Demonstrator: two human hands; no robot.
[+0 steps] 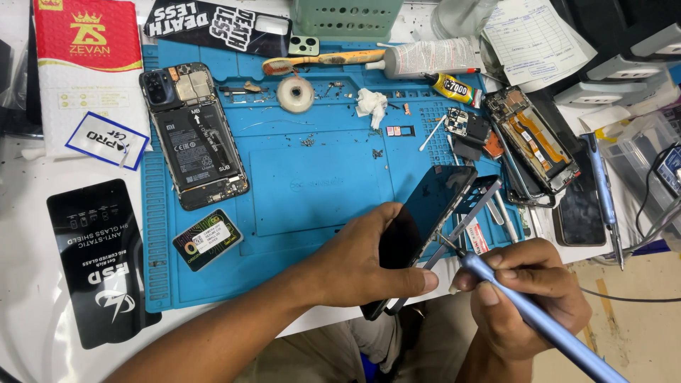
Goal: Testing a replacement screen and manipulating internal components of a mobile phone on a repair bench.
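My left hand (358,259) grips a dark phone (425,213) by its lower end, tilted on edge above the front right of the blue work mat (312,184). My right hand (521,287) holds a light blue precision screwdriver (539,323), its thin tip touching the phone's side edge near my left thumb. An opened phone (193,135) with battery and boards exposed lies on the mat's left side.
Another disassembled phone (530,138) and small parts lie at the right, with a second screwdriver (603,191). A glue tube (448,86), tape roll (295,93), toothbrush (319,60), green basket (347,18) and paper sit at the back. Black packaging (103,259) lies left.
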